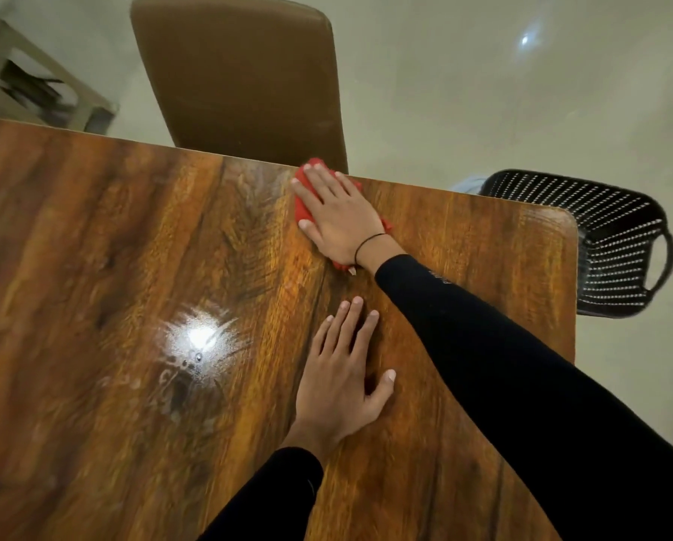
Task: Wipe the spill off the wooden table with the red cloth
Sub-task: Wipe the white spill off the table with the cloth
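My right hand (pixel 339 218) lies flat with straight fingers on the red cloth (pixel 303 212), pressing it onto the wooden table (pixel 93 236) near the far edge. Most of the cloth is hidden under the hand; red bits show at the fingertips and by the wrist. My left hand (pixel 342 378) rests flat on the table nearer to me, fingers spread, holding nothing. Wet smears and droplets (pixel 186 369) glisten under a light reflection left of my left hand. Faint wipe streaks (pixel 257 181) show left of the cloth.
A brown chair (pixel 245 80) stands pushed against the far table edge behind the cloth. A black perforated basket (pixel 616 244) sits on the floor past the table's right corner. A beige stool or low shelf (pixel 42 83) stands at the far left.
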Tool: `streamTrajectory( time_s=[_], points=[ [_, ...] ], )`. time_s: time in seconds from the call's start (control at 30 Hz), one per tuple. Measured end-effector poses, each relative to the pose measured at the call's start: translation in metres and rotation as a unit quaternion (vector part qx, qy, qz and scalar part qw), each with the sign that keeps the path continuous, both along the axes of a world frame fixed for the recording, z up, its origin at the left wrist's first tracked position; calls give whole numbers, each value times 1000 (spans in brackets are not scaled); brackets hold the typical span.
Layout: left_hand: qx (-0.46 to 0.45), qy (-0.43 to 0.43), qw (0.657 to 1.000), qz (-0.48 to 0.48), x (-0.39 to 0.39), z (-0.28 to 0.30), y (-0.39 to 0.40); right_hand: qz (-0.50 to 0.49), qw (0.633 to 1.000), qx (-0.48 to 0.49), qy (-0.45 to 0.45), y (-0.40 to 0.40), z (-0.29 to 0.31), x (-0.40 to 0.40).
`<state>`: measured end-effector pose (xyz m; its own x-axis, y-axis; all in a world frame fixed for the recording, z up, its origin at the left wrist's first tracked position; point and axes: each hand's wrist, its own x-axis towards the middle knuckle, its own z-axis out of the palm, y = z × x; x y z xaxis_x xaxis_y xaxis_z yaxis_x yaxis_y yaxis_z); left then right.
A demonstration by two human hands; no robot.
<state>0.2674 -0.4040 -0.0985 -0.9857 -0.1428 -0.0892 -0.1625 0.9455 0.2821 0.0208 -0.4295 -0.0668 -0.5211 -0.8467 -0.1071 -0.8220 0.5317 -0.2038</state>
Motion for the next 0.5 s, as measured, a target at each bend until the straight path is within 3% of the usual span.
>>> streamTrajectory(
  time_s=[0.13,0.23,0.4,0.5],
  points=[
    [16,8,1000,2,0,-1,-1,150,989,-8,2,12,-5,13],
    [38,44,998,6,1,-3,-1,193,981,-17,6,50,-8,25],
    [72,112,991,-17,6,-4,-3,152,988,-36,-10,121,-11,59],
    [165,124,977,52,13,10,-5,85,994,-53,-54,160,-8,98]
  ],
)
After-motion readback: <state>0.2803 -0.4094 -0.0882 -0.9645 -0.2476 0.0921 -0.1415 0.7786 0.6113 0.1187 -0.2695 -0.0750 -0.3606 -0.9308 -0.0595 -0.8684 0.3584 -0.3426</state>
